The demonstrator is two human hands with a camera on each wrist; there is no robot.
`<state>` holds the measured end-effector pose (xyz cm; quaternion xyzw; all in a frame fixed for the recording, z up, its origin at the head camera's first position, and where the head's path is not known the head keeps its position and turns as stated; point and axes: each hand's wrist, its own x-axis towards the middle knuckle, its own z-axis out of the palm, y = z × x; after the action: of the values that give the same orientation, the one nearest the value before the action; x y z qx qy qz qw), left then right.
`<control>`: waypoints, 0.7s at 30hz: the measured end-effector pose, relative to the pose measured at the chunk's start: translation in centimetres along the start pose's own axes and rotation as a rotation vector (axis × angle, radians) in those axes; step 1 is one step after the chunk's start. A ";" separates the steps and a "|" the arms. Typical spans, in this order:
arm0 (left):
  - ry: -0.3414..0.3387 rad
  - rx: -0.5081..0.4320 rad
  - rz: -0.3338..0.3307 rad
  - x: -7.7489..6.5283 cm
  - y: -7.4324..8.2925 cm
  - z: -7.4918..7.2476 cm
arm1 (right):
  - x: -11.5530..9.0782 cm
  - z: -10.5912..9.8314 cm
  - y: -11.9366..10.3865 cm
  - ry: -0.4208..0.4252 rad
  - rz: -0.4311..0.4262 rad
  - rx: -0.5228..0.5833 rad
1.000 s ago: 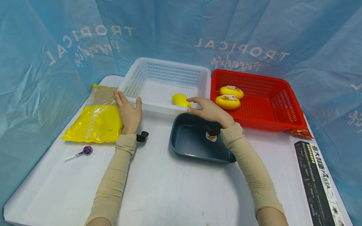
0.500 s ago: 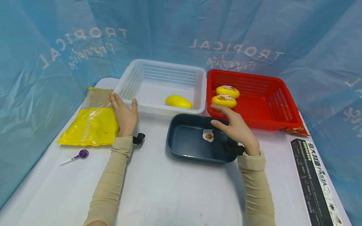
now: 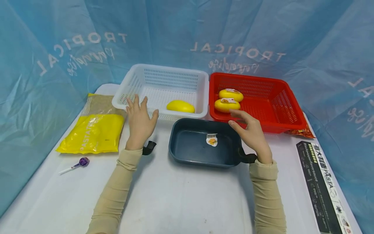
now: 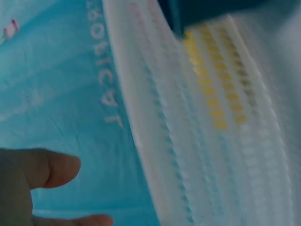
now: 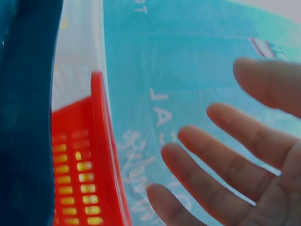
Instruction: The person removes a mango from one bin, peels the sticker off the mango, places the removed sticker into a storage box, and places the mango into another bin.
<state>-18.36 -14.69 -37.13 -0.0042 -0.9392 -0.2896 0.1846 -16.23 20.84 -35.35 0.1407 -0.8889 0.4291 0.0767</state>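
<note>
1. With fingers (image 3: 136, 103) spread on left hand (image 3: 141, 126), gripping nothing, near front of white basket (image 3: 172, 79).
2. With fingers (image 5: 225, 161) parted on right hand (image 3: 251, 133), gripping nothing, near red basket (image 3: 260, 108).
3. Find yellow mango (image 3: 180, 106) inside white basket, at left hand's 2 o'clock.
4. Find two labelled yellow mangoes (image 3: 225, 107) inside red basket, at right hand's 11 o'clock.

White basket (image 3: 170, 78): smooth perforated plastic
Red basket (image 3: 263, 109): glossy plastic
Dark tray (image 3: 190, 146): smooth, seemingly plastic (the wrist views blur it)
Yellow bag (image 3: 93, 133): shiny, crinkled film
Sleeves (image 3: 112, 191): matt, wrinkled cloth
</note>
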 end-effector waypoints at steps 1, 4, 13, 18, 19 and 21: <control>-0.042 -0.013 0.028 -0.2 0.7 0.0 | -0.1 -0.2 0.2 0.030 0.003 0.003; -0.165 -0.051 0.111 -0.3 2.8 0.3 | -0.3 -0.7 0.6 0.122 0.024 0.012; -0.390 -0.077 0.307 1.5 8.9 3.0 | -0.6 -1.2 1.8 0.289 0.120 0.006; -0.483 -0.039 0.346 2.4 12.1 5.2 | -0.4 -1.5 2.8 0.360 0.196 -0.004; -0.497 -0.034 0.355 2.5 12.7 5.6 | -0.4 -1.6 3.1 0.380 0.214 -0.005; -0.522 -0.026 0.375 2.6 13.8 6.4 | -0.3 -1.9 3.6 0.419 0.251 0.004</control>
<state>-21.39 0.05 -33.66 -0.2538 -0.9339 -0.2517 -0.0125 -17.09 24.57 -36.91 -0.0629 -0.8632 0.4570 0.2054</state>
